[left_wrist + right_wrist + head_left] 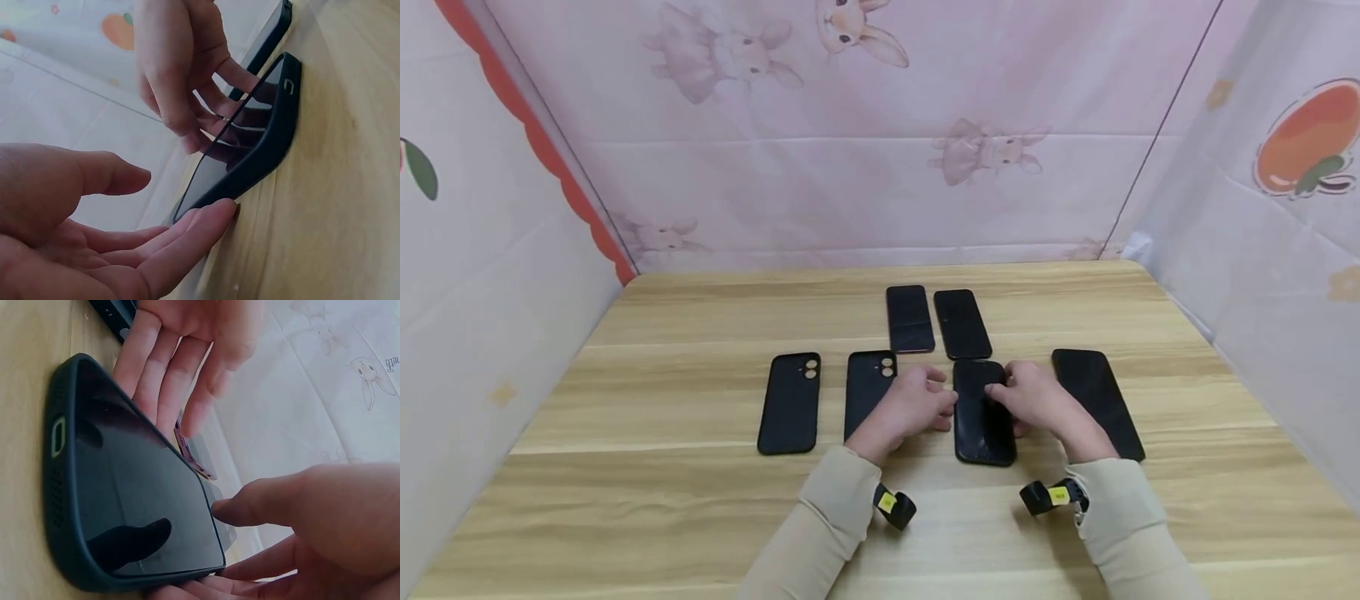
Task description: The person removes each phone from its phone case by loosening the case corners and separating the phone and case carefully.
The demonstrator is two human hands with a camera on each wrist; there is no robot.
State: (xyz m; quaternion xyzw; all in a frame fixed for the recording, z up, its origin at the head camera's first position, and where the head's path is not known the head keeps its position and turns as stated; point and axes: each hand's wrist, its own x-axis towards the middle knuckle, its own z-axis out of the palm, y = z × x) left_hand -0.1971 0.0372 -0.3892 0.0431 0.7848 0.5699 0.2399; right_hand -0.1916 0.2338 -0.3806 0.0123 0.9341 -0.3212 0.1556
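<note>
A dark phone [983, 429] in a black case lies screen up on the table between both hands, its port cutout [59, 436] visible in the right wrist view. Beside its left edge is my left hand [917, 406]; in the left wrist view the straight fingers [194, 240] reach the case's side while the thumb stands apart. My right hand [1033, 396] is at the opposite edge. Its fingers lie along the case, partly hidden, and the thumb [250, 503] hovers over the screen, which reflects it.
Two black phone cases, one at far left [790, 404] and one partly behind the left hand [865, 387], show camera holes. Two dark phones [911, 319] [962, 323] lie at the back. Another dark phone-shaped slab [1101, 400] lies right. Printed cloth walls [850, 200] border the wooden table [662, 500].
</note>
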